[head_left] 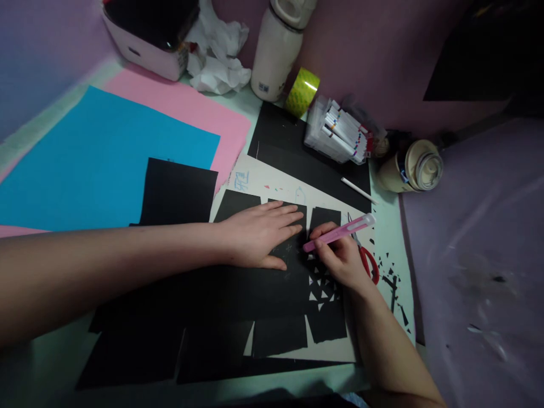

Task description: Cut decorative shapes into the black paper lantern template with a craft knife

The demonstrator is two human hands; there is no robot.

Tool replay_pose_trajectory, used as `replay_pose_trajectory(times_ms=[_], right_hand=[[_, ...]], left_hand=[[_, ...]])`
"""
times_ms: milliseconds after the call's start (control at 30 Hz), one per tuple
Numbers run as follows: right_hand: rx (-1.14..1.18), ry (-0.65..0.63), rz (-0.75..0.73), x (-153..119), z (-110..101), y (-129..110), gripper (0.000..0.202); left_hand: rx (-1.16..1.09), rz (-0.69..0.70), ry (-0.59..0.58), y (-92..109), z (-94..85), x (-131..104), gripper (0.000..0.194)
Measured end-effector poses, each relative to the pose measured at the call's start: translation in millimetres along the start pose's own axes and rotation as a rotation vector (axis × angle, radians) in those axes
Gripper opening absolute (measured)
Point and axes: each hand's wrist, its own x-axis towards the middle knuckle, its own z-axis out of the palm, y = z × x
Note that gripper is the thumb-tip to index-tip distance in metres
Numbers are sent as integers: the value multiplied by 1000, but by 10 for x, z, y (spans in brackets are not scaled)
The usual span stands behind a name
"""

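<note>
My left hand (266, 235) lies flat with fingers spread on a large black paper sheet (238, 294) that has slits and flaps along its edges. In my right hand (340, 255) is a slim pink pen-shaped tool (338, 232), pinched near its lower left end; its tip is too dark to make out. Under and beside that hand, the sheet's right part has several small triangular holes showing pale board below. Faint light marks show on the black paper near my left fingers. Red-handled scissors (369, 265) lie partly hidden behind my right hand.
Black scraps (393, 286) litter the table's right edge. Behind are a box of markers (344, 130), a white stick (357, 190), yellow tape (302, 92), a bottle (278, 54), a cup (410, 170) and crumpled tissue (219, 62). Blue paper (102, 164) and pink paper (191, 113) lie left.
</note>
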Motion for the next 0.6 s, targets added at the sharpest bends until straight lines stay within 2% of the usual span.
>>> replay_pose_trajectory(times_ms=[133, 267, 600], right_hand=[[-73, -76, 41, -14, -28, -60, 3], [-1, -125, 143, -29, -67, -60, 7], [72, -40, 167, -23, 6, -25, 9]], left_hand=[[-3, -1, -7, 6, 0, -5, 79], [-1, -3, -8, 3, 4, -5, 78], [1, -1, -2, 6, 5, 0, 79]])
